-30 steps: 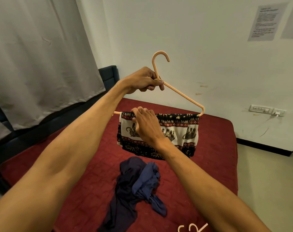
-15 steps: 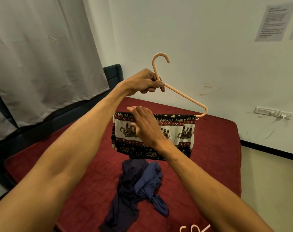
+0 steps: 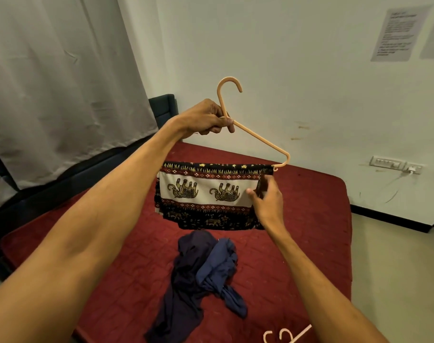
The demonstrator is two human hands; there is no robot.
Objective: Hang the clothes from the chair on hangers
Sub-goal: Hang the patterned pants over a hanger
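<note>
My left hand [image 3: 206,120] grips a peach plastic hanger [image 3: 260,137] just below its hook and holds it up over the bed. An elephant-print cloth [image 3: 206,194] in black, white and red is folded over the hanger's bottom bar. My right hand [image 3: 266,196] pinches the cloth's right edge, just under the hanger's right corner. A crumpled pile of dark navy clothes [image 3: 203,273] lies on the bed below.
A red quilted mattress [image 3: 310,219] fills the middle. More peach hangers [image 3: 285,336] lie at its near edge. A grey curtain [image 3: 50,82] hangs on the left, a dark chair back [image 3: 162,107] stands behind my left arm, and a wall socket [image 3: 396,164] sits at the right.
My right hand has moved from the left-middle of the bar to the cloth's right edge. The cloth now lies spread further along the bar. The left hand kept its grip.
</note>
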